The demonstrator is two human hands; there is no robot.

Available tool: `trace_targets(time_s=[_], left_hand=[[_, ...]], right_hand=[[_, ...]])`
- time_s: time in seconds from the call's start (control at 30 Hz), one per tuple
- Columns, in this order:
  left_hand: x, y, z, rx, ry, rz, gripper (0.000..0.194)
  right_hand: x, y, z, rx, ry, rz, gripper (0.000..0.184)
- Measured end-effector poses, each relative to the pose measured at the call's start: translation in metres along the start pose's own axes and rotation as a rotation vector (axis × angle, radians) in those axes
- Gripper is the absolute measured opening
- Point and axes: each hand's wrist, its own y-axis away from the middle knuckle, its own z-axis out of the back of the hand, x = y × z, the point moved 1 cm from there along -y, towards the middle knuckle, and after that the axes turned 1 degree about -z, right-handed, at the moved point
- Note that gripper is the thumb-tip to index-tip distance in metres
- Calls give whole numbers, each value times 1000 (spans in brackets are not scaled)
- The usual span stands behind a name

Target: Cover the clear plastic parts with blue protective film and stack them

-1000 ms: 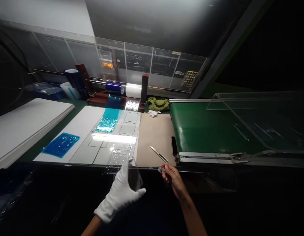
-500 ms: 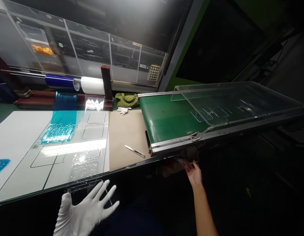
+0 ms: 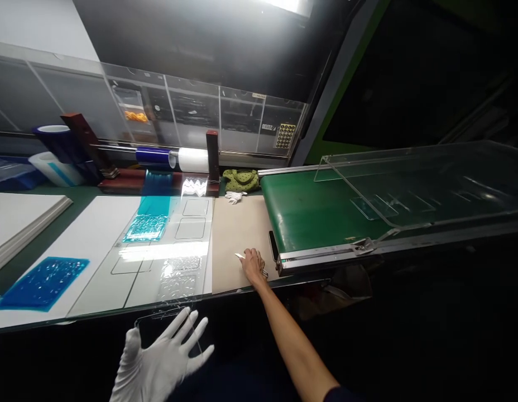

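Nearest me, the left grip (image 3: 161, 360), a white-gloved hand, is spread wide with its fingers fanned, just in front of the tabletop (image 3: 37, 245) edge. The outline of a clear plastic piece (image 3: 167, 319) shows behind those fingers; I can't tell whether they touch it.

At 2 o'clock from there, the right grip (image 3: 253, 267), a bare hand, has its fingers pressed together over a craft knife (image 3: 240, 256). The blade end sticks out at 9 o'clock and the handle end at 4 o'clock. I can't tell whether it is actually pinching the knife, which sits over brown kraft paper (image 3: 238, 229).

At 9 o'clock from the paper, a clear patterned sheet (image 3: 187, 237) lies beside a white board (image 3: 91, 229) bearing blue film (image 3: 43, 283). At 12 o'clock sit white gloves (image 3: 234, 196) and a green bag (image 3: 241, 180). At 3 o'clock runs a green conveyor belt (image 3: 317, 215) under a clear acrylic cover (image 3: 413, 178).
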Motion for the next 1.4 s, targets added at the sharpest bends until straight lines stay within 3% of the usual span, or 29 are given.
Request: trace_targets(time_s=[0.1,0.23,0.4,0.47,0.53,0.63,0.77,0.83,1.4], left_hand=[[2,7,-1,-30,-270,-138,99],[0,12,3,-209,-920,-417,108],[-9,19,-17,-180,-1743,-648,113],[-11,21,-32,-134,-1970,-683,117],[-13,23,-45,-69,-2107,-681,119],[-14,27,-62,59,-2184,-616,117],[-11,31,-77,186,-2151,-522,115],[-9,32,-82,219,-2143,-521,114],[-4,36,-102,300,-2157,-535,112]], right_hand=[[7,-22,-2,48,83,4,10],[6,-7,1,172,65,81,17],[30,69,30,454,-124,245,35],[47,106,51,679,-383,315,38],[61,136,72,729,-445,373,38],[69,161,89,721,-376,373,34],[61,169,83,673,-255,336,64],[58,170,79,638,-230,352,70],[53,171,83,664,-232,428,64]])
